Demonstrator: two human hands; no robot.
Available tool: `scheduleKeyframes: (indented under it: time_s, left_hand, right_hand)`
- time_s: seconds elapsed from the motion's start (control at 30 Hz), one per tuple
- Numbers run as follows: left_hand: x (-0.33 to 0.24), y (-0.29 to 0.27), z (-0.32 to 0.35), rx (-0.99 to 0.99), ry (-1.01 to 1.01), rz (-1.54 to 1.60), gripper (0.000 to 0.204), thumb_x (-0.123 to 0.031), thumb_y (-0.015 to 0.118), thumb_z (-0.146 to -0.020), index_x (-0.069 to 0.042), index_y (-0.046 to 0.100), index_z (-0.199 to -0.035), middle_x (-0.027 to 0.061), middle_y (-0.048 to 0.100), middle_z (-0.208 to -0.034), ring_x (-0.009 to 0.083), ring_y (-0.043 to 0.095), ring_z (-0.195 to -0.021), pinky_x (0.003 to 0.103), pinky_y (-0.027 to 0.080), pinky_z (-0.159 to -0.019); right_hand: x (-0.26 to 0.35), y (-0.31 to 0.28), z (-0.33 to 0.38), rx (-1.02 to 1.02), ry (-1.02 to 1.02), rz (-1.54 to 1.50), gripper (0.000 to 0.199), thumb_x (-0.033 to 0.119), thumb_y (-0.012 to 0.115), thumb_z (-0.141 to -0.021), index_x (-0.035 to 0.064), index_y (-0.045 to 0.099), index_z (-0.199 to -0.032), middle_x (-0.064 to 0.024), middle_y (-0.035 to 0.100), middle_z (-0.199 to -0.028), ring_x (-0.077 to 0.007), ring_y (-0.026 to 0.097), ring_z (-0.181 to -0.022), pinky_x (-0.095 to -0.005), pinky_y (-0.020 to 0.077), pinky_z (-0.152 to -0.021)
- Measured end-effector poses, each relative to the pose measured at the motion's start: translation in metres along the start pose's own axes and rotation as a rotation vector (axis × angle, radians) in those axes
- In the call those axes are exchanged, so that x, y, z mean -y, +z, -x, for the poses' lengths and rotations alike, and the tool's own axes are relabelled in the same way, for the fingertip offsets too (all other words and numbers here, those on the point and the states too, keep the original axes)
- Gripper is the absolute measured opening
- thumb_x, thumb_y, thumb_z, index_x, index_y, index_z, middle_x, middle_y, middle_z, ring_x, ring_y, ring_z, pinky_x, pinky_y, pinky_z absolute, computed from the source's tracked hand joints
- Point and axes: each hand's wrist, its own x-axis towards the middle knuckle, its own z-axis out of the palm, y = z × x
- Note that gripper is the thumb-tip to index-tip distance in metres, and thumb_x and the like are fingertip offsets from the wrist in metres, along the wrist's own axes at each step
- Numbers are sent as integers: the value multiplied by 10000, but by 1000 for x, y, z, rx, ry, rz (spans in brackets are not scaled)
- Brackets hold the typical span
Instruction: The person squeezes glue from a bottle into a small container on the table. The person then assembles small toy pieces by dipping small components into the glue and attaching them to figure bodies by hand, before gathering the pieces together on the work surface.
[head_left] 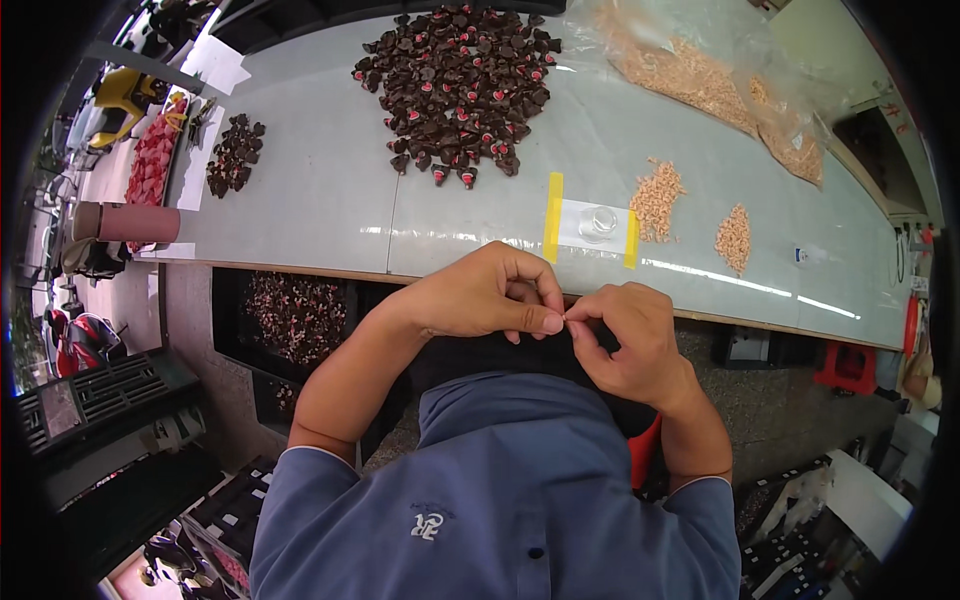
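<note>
both hands met at the near edge of a long pale worktable [320, 200]. the left hand [485, 295] and right hand [625, 345] had fingertips pinched together on a tiny piece [565, 318], too small to identify. a dark pile of parts [455, 85], tan heaps [657, 200] and a taped clear dish [598, 222] lay beyond; grey floor [790, 410] below.

Glossy smooth table [320, 190], clear plastic bags [700, 60]

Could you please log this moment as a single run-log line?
left hand: pinching small part | right hand: pinching same part | ahead: dark pieces pile, tan pieces
</note>
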Motion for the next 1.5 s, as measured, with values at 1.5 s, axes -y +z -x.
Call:
scheduleKeyframes:
  time_s: [1.5]
  left_hand:
    - [10, -13, -1, -217, 225, 367, 178, -100, 662, -959, 21, 661, -1090, 149, 710, -1104, 160, 712, -836, 251, 560, -672]
  right_hand:
    - [-21, -55, -88, 634, -147, 817, 106, 72, 675, -821, 64, 586, -879, -95, 645, -722, -307, 591, -603, -411, 456, -574]
